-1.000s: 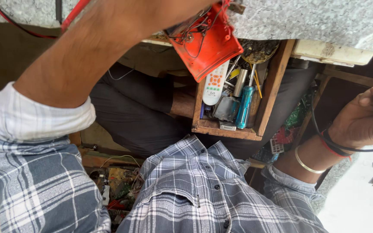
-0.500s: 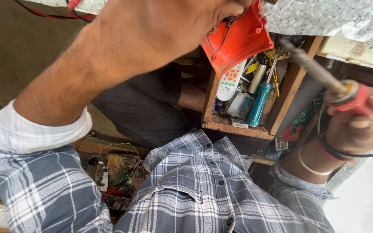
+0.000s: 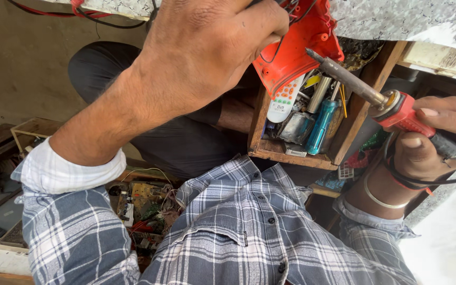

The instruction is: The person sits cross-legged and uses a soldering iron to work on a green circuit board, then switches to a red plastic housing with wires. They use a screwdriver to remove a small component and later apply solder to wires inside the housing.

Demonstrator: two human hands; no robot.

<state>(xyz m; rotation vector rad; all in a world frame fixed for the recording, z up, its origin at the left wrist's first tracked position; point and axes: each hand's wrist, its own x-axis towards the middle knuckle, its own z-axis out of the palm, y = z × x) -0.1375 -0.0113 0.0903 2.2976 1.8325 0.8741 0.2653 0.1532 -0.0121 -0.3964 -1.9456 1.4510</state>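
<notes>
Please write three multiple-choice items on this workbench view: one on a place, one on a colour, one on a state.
1. Where does the white remote control lie?
A. in the wooden drawer
B. on the floor
C. in the shirt pocket

2. What colour is the plastic casing at the left hand?
A. green
B. red
C. white

3. What is the right hand doing?
A. hanging empty
B. holding a cup
C. gripping the soldering iron

A: it lies among tools in the drawer.
B: the shell is red.
C: fingers wrap the iron's red handle.
</notes>
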